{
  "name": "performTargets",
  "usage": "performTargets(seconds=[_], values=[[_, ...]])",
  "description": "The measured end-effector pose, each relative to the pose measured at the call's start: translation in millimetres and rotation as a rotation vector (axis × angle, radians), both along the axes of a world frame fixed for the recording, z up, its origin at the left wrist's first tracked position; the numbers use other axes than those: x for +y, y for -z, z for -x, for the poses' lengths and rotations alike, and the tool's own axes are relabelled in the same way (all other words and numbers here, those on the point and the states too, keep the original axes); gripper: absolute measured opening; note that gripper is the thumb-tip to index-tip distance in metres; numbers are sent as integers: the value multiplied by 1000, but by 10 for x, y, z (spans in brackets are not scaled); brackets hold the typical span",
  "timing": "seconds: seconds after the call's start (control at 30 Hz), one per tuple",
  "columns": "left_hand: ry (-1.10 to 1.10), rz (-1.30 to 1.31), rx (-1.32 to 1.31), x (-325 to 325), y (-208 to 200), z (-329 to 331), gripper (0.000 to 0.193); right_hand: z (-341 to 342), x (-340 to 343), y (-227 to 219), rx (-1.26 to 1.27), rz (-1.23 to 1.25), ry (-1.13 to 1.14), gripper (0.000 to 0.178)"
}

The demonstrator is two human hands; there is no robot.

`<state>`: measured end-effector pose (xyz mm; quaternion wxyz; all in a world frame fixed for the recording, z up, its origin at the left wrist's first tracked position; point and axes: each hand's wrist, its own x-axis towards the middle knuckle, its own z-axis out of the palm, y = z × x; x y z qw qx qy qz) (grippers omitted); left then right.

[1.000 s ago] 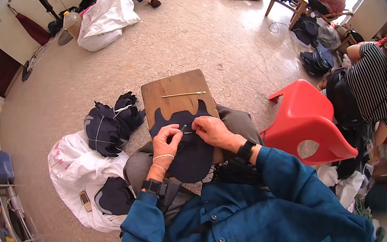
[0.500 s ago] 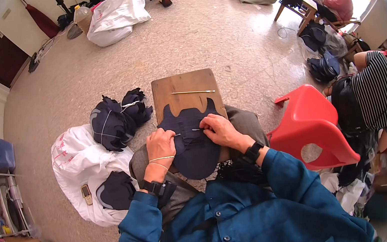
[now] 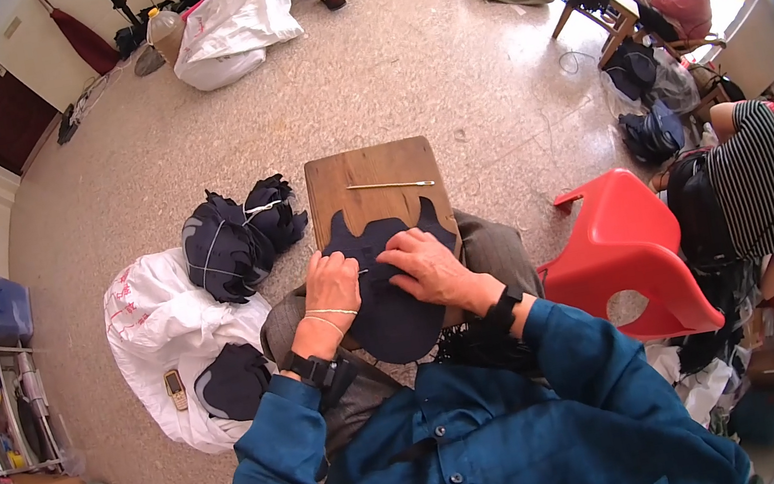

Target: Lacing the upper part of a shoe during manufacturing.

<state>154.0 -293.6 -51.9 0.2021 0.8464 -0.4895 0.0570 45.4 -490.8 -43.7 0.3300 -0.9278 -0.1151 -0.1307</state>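
Note:
A dark navy cut fabric piece (image 3: pixel 399 316) lies on a wooden board (image 3: pixel 328 185) in front of me; it has two horn-like tabs at the far end and a rounded near end. At its left side, my left hand (image 3: pixel 333 283) is closed in a pinch, and a thin, pale needle-like tip (image 3: pixel 362 271) sticks out from the fingers over the cloth. Resting on the fabric's right half, my right hand (image 3: pixel 427 268) has its thumb apart from the fingers and shows nothing held. Beyond the fabric, a long thin needle-like rod (image 3: pixel 390 185) lies across the board.
Tied bundles of dark fabric pieces (image 3: pixel 225 252) and a white sack (image 3: pixel 152 325) with a phone (image 3: pixel 175 389) on it lie at left. A red plastic stool (image 3: pixel 615 241) stands close at right. Beyond it sits a person in a striped top (image 3: pixel 754 194).
My right hand has moved left across the fabric, closer to my left hand, and its pinch has loosened. The thin metal piece that showed at its fingertips is out of sight.

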Motion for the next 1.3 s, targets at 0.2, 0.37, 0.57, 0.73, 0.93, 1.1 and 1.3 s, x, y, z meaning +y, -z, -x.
performTargets(seconds=[0.2,0.37,0.57,0.73,0.93,1.1,1.3], values=[[62,62,219,-9,-17,-57,2,-19,20,79,159,-26,13,44],[85,91,151,-107,5,-1,5,-39,-5,101,168,-70,-18,43],[-107,52,256,86,-5,-8,8,18,-87,70,268,-520,62,31],[-66,22,184,28,-9,-34,7,11,-162,143,183,-549,53,33],[-40,-132,48,-227,-109,31,6,-1,-214,201,239,-487,37,32],[-103,-77,202,-82,-55,-18,7,-10,-152,119,224,-542,56,28],[-27,37,219,-131,60,0,7,-79,-81,172,84,-279,34,21]])
